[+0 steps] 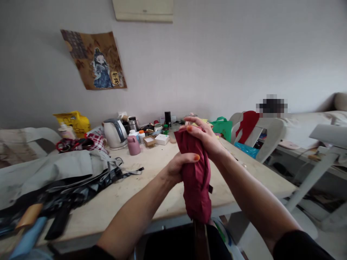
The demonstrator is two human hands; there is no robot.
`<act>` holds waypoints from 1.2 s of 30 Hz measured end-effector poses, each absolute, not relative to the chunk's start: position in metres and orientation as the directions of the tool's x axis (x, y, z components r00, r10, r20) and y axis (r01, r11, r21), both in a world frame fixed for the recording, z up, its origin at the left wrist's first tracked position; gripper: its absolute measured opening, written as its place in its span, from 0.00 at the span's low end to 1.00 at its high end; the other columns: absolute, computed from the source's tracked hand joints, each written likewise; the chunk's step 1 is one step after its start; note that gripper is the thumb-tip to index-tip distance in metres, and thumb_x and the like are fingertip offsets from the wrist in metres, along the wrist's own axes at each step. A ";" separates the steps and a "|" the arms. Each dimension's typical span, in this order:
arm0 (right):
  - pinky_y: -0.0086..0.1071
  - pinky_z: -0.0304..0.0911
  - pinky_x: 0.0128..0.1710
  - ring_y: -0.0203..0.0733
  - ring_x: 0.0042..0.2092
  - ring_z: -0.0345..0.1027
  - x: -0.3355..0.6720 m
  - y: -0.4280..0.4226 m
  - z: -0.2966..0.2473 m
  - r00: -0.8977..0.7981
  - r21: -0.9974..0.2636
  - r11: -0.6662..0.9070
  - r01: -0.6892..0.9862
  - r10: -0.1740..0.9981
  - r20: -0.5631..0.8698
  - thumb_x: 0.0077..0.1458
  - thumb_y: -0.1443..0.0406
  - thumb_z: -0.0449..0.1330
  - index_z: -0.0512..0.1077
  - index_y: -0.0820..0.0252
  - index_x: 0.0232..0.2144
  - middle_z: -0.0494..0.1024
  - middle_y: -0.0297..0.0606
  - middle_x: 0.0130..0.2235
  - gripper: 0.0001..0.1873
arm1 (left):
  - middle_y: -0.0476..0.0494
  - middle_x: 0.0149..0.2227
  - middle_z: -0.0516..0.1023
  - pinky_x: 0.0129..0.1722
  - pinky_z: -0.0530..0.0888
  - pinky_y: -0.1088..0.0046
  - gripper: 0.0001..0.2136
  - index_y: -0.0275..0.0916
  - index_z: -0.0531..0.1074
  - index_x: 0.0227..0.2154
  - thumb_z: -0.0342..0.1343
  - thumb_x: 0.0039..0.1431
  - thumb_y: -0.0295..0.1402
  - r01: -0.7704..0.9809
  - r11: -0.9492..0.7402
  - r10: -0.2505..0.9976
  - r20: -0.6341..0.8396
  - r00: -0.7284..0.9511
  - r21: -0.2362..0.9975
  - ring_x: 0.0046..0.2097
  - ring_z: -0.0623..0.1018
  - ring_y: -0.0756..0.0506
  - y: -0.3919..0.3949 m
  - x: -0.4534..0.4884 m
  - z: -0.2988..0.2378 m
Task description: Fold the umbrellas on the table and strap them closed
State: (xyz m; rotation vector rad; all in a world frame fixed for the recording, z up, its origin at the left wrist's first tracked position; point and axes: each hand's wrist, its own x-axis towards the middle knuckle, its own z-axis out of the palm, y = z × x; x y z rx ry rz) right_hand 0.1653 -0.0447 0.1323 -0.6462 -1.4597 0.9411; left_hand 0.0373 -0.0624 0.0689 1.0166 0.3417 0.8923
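Observation:
A folded maroon umbrella point(195, 187) is held upright in front of me, its dark brown handle point(201, 240) pointing down toward my lap. My left hand point(180, 164) wraps around its middle, thumb across the front and the other fingers hidden behind the cloth. Near the top end, my right hand point(204, 135) grips the gathered fabric, thumb on the near side and fingers over the far side. On the table to the left lie more folded umbrellas, among them one with a black handle point(58, 221) and a grey one point(67, 169).
The pale table point(151, 187) carries a white kettle point(115, 133), a pink jug point(133, 145), small boxes point(162, 139) and bottles along the back. A green bag point(222, 128) stands at the far right corner. White chairs point(271, 141) flank the table; another person's head is blurred behind.

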 end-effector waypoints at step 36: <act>0.22 0.52 0.20 0.27 0.21 0.55 0.157 -0.147 -0.046 -0.271 -0.995 0.013 0.099 0.963 -0.014 0.41 0.64 0.63 0.64 0.60 0.33 0.63 0.23 0.21 0.15 | 0.39 0.27 0.79 0.32 0.74 0.67 0.17 0.31 0.75 0.33 0.66 0.42 0.39 -0.583 0.046 0.862 0.262 0.433 0.811 0.29 0.78 0.43 -0.055 0.005 0.036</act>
